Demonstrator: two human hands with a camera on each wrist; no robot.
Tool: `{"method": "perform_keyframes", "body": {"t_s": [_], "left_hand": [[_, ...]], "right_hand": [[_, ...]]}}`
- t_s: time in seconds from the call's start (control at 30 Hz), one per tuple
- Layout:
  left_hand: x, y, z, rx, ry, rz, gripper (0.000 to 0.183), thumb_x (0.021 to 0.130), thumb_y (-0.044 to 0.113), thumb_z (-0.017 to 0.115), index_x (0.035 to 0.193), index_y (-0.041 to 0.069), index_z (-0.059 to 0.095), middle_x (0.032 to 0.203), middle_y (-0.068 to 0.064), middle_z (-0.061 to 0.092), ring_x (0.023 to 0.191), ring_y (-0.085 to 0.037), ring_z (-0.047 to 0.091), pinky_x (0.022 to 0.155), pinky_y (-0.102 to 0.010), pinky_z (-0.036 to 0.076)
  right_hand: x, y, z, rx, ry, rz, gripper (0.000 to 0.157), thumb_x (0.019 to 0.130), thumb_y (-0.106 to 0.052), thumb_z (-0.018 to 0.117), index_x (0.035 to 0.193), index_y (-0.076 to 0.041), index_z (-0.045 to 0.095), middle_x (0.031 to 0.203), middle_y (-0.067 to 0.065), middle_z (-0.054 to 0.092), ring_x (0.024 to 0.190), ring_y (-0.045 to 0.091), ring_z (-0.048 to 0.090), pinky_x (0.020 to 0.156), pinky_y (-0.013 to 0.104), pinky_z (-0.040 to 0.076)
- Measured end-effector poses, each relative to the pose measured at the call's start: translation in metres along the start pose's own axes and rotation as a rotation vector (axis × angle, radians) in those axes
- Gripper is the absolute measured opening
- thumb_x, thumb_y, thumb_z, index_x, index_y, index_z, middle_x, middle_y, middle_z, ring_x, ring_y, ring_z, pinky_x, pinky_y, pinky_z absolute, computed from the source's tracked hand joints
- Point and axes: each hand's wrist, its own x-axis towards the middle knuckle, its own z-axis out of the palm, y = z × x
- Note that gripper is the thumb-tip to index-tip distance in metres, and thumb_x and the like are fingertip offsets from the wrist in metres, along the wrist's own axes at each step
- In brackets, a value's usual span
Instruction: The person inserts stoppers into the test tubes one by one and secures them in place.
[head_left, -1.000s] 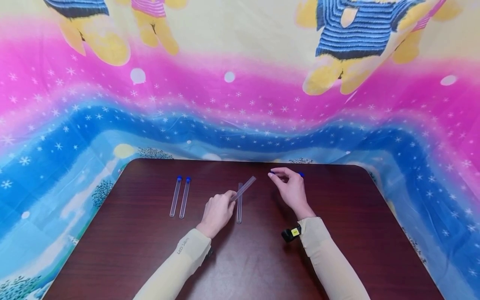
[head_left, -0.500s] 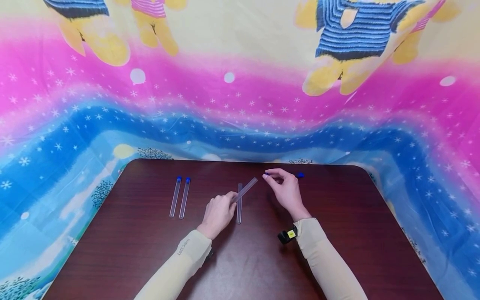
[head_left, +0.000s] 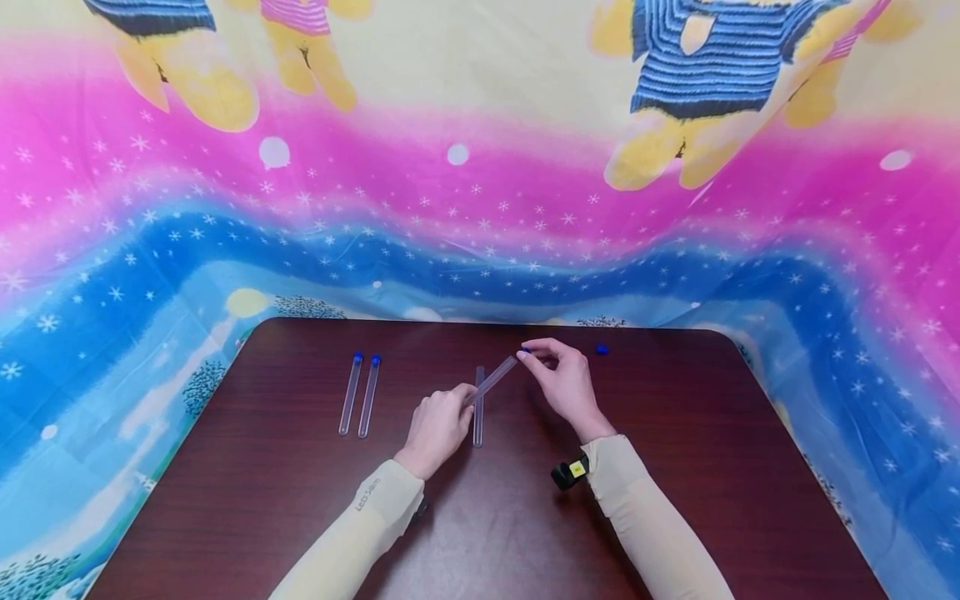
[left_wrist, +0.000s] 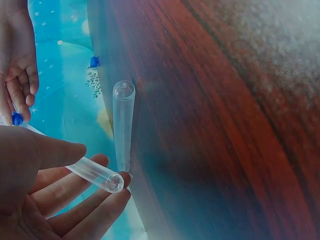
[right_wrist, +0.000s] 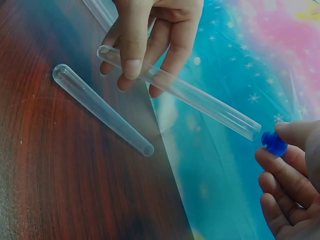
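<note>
My left hand pinches a clear test tube between thumb and fingers near its rounded end, tilted with the open mouth up and to the right. In my right hand a blue cap is pinched between thumb and index finger. The right wrist view has this cap right at the tube's mouth, with a slight gap or bare touch; I cannot tell which. Beneath the held tube, a second uncapped test tube lies on the table, its rounded end toward me.
Two test tubes with blue caps, a left one and a right one, lie side by side at the left. Another blue cap rests near the back edge of the brown table. A printed cloth hangs behind.
My right hand has moved left with the blue cap, up to the mouth of the held tube. The left hand and its tube have barely shifted.
</note>
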Motion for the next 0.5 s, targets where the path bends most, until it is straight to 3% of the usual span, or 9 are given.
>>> {"method": "perform_keyframes", "body": {"t_s": [0.5], "left_hand": [[0.0001,0.0028,0.0006,0.004,-0.004,0.004,0.023,0.091,0.009,0.074,0.113,0.015,0.073,0.087,0.001,0.074,0.066,-0.024,0.068,0.056,-0.041,0.053]], "right_hand": [[0.0008,-0.0027,0.0062,0.001,-0.005,-0.002,0.020,0.094,-0.030,0.076,0.111,-0.018,0.078,0.092,-0.005,0.073,0.085,0.015,0.064,0.079,0.039,0.053]]}}
